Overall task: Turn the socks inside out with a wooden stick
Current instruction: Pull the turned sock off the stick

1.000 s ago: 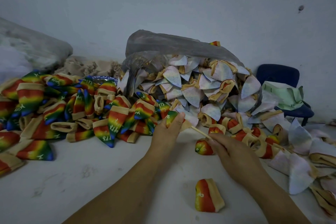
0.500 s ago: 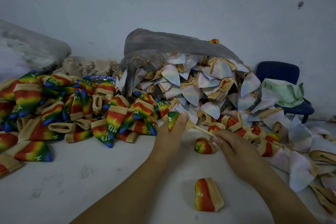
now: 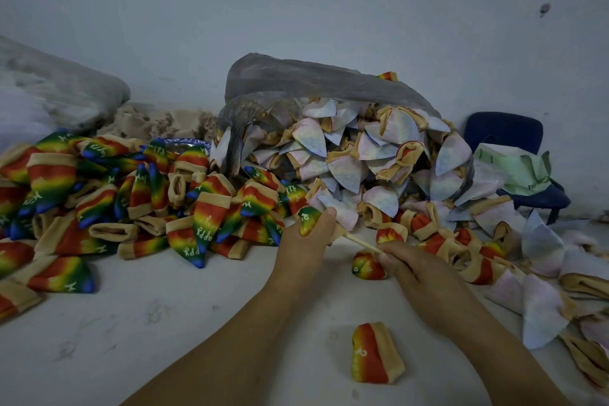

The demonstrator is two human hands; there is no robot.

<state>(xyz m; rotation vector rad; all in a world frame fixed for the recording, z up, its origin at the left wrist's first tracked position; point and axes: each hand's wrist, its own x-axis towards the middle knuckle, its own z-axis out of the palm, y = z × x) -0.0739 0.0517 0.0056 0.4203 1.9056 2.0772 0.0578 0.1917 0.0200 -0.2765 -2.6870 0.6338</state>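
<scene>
In front of the grey plastic bag [image 3: 296,76], just below its open mouth, the left hand [image 3: 306,241] is clamped round a small rainbow-striped knit sock with a tan cuff [image 3: 308,217]. Its fingers are curled about the sock and the coloured toe shows above them. The right hand [image 3: 418,273], beside it and slightly further from the bag, pinches the near end of the thin pale wooden stick [image 3: 361,243]. The stick's far end runs up into the left fist, and whether it is inside the sock cannot be told.

Pale inside-out socks [image 3: 346,168] spill from the bag's mouth. Left of the bag lies a heap of rainbow-side-out socks [image 3: 131,201] on the white floor [image 3: 131,323]. One single rainbow sock [image 3: 374,353] lies apart, well in front of the bag.

Assessment: the sock looks light, soft and stretchy, with no stiffness of its own, so it will bunch rather than slide. The tan cuff is judged the best hold, being the firmest band. The stick looks slender; a push off its line could bend it or poke through the knit
</scene>
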